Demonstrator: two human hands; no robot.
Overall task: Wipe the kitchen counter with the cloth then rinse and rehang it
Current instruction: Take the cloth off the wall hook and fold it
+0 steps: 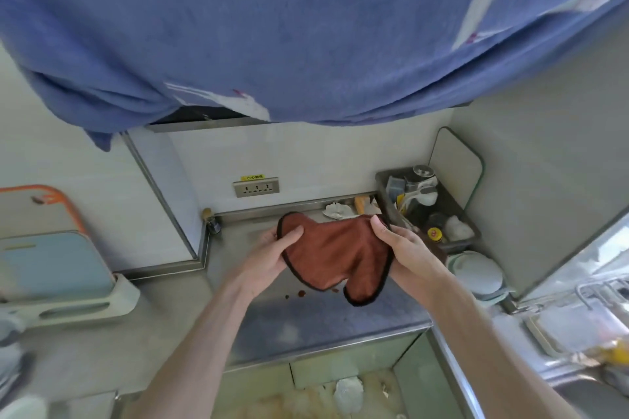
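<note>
Rust-brown cloth (335,250) between both hands (272,258) (406,252)

The cloth (335,248) is gripped at its left edge by the left hand (272,253) and at its far right corner by the right hand (405,248), above the counter (306,326). Spots (299,293) are found on the counter just under the grip, nearer the person. Behind the grip, crumpled paper (337,210) is set at the counter's back edge, and a socket strip (256,186) is mounted on the wall behind and to the left. Just right of the right hand a tray (457,241) of bottles is placed, with stacked dishes (476,274) before it. Well left of the grip, boards (51,265) are stood in a rack (85,303). A towel (306,27) is hung overhead.
</note>
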